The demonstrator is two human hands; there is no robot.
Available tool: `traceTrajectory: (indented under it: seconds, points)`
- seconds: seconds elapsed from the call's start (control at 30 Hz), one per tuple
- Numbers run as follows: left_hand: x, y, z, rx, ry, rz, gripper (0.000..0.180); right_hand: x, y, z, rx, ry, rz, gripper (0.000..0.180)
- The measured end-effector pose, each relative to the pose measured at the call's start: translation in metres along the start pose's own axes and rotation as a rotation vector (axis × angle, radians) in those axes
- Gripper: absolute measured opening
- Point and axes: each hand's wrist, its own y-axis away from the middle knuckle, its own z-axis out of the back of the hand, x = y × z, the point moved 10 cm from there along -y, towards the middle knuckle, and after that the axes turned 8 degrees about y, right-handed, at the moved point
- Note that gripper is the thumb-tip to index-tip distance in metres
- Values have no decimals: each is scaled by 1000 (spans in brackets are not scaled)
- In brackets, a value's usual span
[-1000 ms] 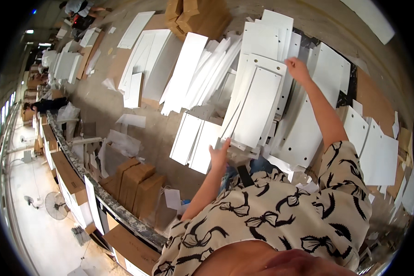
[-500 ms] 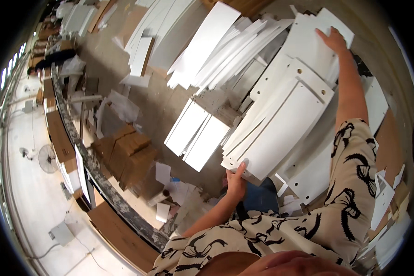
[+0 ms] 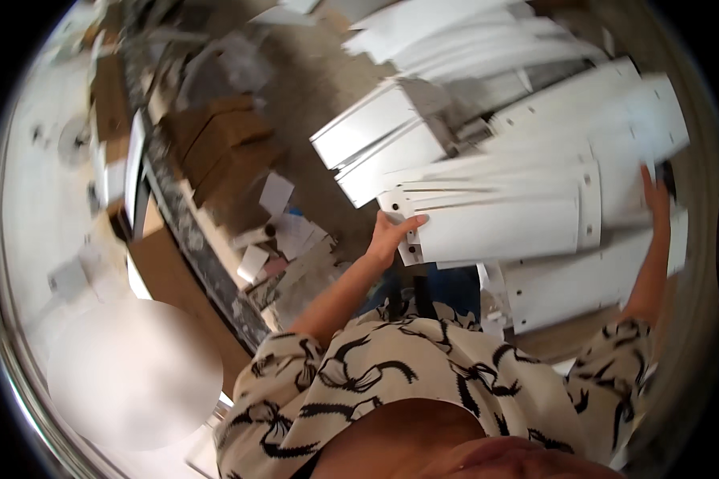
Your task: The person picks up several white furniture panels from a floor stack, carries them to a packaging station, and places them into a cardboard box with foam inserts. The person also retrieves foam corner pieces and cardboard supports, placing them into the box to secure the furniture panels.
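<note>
A pile of long white panels with small holes lies in front of me; a top panel [image 3: 499,227] crosses it. My left hand [image 3: 388,239] is closed on that panel's left end, thumb on the upper face and the other fingers mostly hidden beneath. At the pile's right end, my right hand [image 3: 655,195] touches the near edge of another white panel [image 3: 627,188], fingers stretched out and slightly blurred. Nearer me and lower, one more holed panel [image 3: 563,287] sticks out under the pile.
Two narrow white boards [image 3: 387,156] stand on a block left of the pile. Further off is a heap of loose white sheets [image 3: 487,40]. Brown cartons [image 3: 220,148] and paper scraps [image 3: 295,231] lie to the left, beside a long dark-edged bench [image 3: 192,263].
My view has turned, and the top panel now lies more crosswise. The right hand has shifted from the far end's upper face to a near edge. The left hand keeps its hold.
</note>
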Motion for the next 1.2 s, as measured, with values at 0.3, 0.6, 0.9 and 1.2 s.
traceTrajectory:
  seconds: [0.3, 0.6, 0.9, 1.2]
  points:
    - [3, -16, 71, -126, -143, -105, 93, 10, 42, -47, -7, -323, 45, 69]
    - [-127, 36, 174, -115, -296, -78, 86, 87, 158, 7, -168, -334, 82, 60]
    - [-240, 48, 371, -66, -87, -264, 76, 338, 318, 66, -23, -602, -223, 85]
    - [-306, 101, 543, -128, -9, -384, 73, 484, 385, 4, 64, -712, -145, 75]
